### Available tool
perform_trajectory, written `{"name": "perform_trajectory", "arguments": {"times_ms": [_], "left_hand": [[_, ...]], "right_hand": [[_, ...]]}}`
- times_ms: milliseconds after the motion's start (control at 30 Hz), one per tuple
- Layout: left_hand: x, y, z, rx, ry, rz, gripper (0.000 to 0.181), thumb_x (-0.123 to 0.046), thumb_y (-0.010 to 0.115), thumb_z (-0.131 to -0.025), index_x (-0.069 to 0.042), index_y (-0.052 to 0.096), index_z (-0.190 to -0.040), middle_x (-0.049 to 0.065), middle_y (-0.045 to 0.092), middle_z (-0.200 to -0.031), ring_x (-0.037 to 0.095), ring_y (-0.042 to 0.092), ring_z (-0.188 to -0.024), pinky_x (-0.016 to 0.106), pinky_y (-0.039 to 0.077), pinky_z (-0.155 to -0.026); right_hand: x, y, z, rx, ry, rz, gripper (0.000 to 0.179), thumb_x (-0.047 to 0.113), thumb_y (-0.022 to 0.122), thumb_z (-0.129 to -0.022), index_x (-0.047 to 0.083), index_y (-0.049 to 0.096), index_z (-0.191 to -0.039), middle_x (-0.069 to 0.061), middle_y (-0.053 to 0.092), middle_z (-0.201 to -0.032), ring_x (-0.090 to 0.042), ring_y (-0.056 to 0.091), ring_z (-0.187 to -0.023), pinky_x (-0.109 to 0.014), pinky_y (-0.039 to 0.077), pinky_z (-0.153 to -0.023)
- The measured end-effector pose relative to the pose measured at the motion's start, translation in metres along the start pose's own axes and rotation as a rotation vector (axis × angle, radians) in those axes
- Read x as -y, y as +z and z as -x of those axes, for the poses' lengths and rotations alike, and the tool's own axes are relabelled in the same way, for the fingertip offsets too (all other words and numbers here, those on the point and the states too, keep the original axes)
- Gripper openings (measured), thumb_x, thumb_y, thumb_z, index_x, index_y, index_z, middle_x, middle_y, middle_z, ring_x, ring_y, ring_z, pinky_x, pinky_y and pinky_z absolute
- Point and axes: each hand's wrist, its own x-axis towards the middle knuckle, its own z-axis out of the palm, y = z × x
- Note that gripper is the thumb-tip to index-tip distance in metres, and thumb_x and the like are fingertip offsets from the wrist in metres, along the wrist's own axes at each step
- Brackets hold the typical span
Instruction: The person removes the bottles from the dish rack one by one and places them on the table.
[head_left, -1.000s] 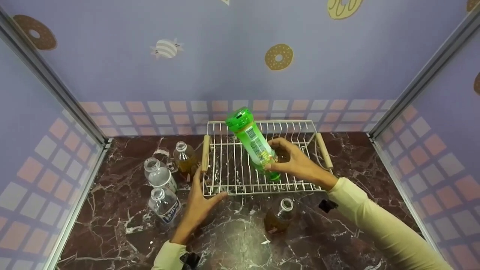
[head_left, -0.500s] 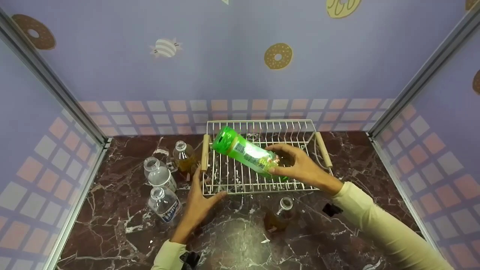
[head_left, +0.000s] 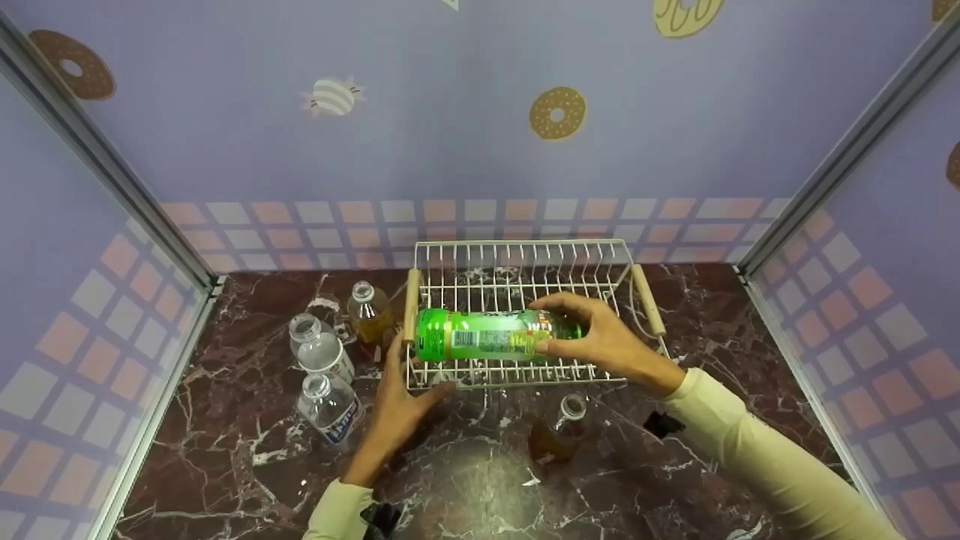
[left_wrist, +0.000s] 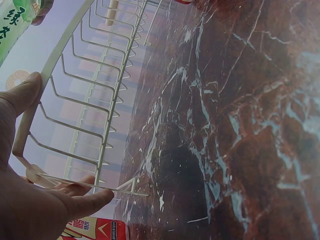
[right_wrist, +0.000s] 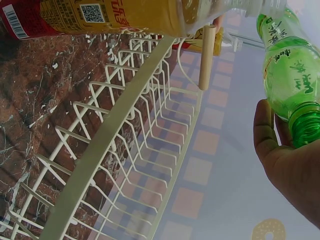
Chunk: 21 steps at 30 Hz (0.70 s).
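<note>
My right hand [head_left: 600, 341] grips a green tea bottle [head_left: 487, 335] near its neck. Lying level over the rack, the bottle points its base left and its neck right. The right wrist view shows the bottle's [right_wrist: 292, 75] ribbed green neck by my palm. Below is a cream wire dish rack [head_left: 517, 241] with wooden handles [head_left: 649, 300] at both ends. My left hand [head_left: 397, 401] holds the rack's front left corner. In the left wrist view its thumb [left_wrist: 27, 90] presses the flat front rail [left_wrist: 62, 42], and its fingers [left_wrist: 92, 202] reach around the side wire.
Two clear bottles [head_left: 319, 349] [head_left: 330, 409] and an amber-filled bottle [head_left: 367, 319] stand left of the rack. Another amber-filled bottle [head_left: 556, 435] stands in front of it, on the dark marbled counter [head_left: 465, 487]. Patterned panels [head_left: 480, 150] enclose the back and sides.
The green tea bottle has turned from tilted with its base up and away to level across the rack, base swinging left and down. My left hand has stayed on the rack corner.
</note>
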Motion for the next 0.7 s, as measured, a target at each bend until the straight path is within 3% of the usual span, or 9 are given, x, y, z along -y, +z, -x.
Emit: {"name": "perform_trajectory", "arguments": {"times_ms": [133, 367, 500, 700], "left_hand": [[-0.001, 0.0, 0.0, -0.001, 0.006, -0.005, 0.122, -0.028, 0.096, -0.087, -0.012, 0.014, -0.176, 0.027, 0.022, -0.179, 0.058, 0.045, -0.15, 0.075, 0.036, -0.123], [0.001, 0.0, -0.002, -0.006, 0.071, 0.002, 0.117, -0.021, 0.095, -0.089, -0.006, 0.017, -0.174, 0.033, 0.028, -0.173, 0.058, 0.048, -0.147, 0.075, 0.043, -0.118], [-0.002, -0.002, 0.0, -0.014, 0.073, -0.016, 0.116, -0.021, 0.095, -0.088, -0.004, 0.019, -0.173, 0.033, 0.034, -0.171, 0.055, 0.046, -0.149, 0.072, 0.039, -0.123], [-0.016, -0.01, 0.005, -0.017, 0.035, -0.046, 0.11, -0.024, 0.093, -0.091, -0.002, 0.022, -0.172, 0.03, 0.024, -0.176, 0.056, 0.032, -0.158, 0.07, 0.035, -0.126]], "right_hand": [[0.001, 0.0, 0.002, 0.005, -0.012, -0.001, 0.056, 0.023, 0.086, -0.094, 0.008, 0.067, -0.145, -0.009, 0.07, -0.111, -0.022, 0.061, -0.086, -0.026, 0.056, -0.073], [0.004, 0.0, 0.006, 0.02, -0.011, 0.006, 0.057, 0.023, 0.086, -0.094, 0.006, 0.066, -0.145, -0.01, 0.072, -0.121, -0.024, 0.065, -0.091, -0.028, 0.059, -0.079], [0.005, 0.0, 0.008, 0.028, -0.008, 0.02, 0.058, 0.024, 0.086, -0.095, 0.006, 0.065, -0.146, -0.01, 0.072, -0.127, -0.026, 0.068, -0.095, -0.03, 0.062, -0.083], [0.007, -0.001, 0.013, 0.043, -0.012, 0.004, 0.058, 0.023, 0.086, -0.096, 0.004, 0.065, -0.146, -0.013, 0.071, -0.135, -0.028, 0.071, -0.098, -0.032, 0.065, -0.086]]}}
